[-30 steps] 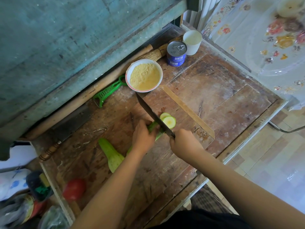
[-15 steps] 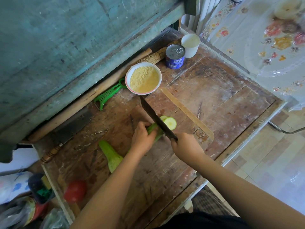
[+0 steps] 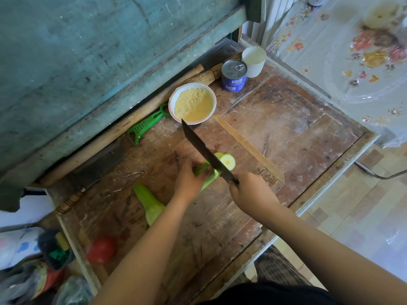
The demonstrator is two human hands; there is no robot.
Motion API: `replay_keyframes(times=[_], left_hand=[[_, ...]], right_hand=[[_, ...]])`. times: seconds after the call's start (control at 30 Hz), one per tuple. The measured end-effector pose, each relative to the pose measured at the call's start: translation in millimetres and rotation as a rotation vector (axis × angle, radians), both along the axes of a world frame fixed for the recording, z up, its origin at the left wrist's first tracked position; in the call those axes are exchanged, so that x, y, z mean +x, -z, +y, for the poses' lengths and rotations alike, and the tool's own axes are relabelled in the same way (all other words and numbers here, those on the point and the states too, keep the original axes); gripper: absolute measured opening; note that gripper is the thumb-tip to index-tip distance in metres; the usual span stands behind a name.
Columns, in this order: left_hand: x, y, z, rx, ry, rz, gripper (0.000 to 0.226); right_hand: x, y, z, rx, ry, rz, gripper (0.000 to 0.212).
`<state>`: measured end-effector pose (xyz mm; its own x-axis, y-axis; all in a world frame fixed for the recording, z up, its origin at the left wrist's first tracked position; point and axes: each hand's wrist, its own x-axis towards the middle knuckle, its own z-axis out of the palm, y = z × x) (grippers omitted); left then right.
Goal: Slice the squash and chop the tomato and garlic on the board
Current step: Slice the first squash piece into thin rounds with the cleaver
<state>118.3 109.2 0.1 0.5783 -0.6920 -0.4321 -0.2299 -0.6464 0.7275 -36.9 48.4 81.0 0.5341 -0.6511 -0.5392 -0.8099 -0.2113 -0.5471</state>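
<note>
A pale green squash piece (image 3: 209, 177) lies on the worn wooden board (image 3: 275, 133), and my left hand (image 3: 189, 181) holds it down. My right hand (image 3: 251, 192) grips the handle of a dark knife (image 3: 204, 150), whose blade rests across the squash's cut end. Two round slices (image 3: 228, 161) lie just beyond the blade. A second squash half (image 3: 149, 203) lies to the left of my left arm. A red tomato (image 3: 101, 249) sits at the board's near left corner. No garlic is in view.
A bowl of yellow powder (image 3: 192, 103) stands beyond the knife tip, with a green peeler (image 3: 145, 126) to its left. A blue tin (image 3: 234, 74) and white cup (image 3: 253, 60) stand at the back. A cleaver (image 3: 97, 166) and a rolling pin (image 3: 121, 126) lie along the wall.
The knife has shifted a little along the squash between cuts, and my left hand stays on the squash. The slices remain beside the blade.
</note>
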Motion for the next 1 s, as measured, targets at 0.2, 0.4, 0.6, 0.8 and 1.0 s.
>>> replay_keyframes(times=[0.2,0.4,0.6,0.8,1.0], left_hand=[[-2,-1,-1,-0.003,-0.014,0.016,0.031],[-4,3,-2,-0.011,-0.018,0.011,0.027],[-3,3,-3,-0.036,-0.015,0.001,0.026],[-3,6,-3,-0.033,-0.032,0.007,0.024],[-3,5,-2,0.006,-0.005,-0.049,0.030]], right_hand=[[2,-2,-1,0.031,0.003,0.015,0.031],[4,-4,-3,0.067,0.007,0.075,0.033],[10,0,-4,0.066,0.008,0.097,0.036],[15,6,-6,0.076,0.024,0.124,0.037],[21,21,-7,0.102,0.037,0.162,0.036]])
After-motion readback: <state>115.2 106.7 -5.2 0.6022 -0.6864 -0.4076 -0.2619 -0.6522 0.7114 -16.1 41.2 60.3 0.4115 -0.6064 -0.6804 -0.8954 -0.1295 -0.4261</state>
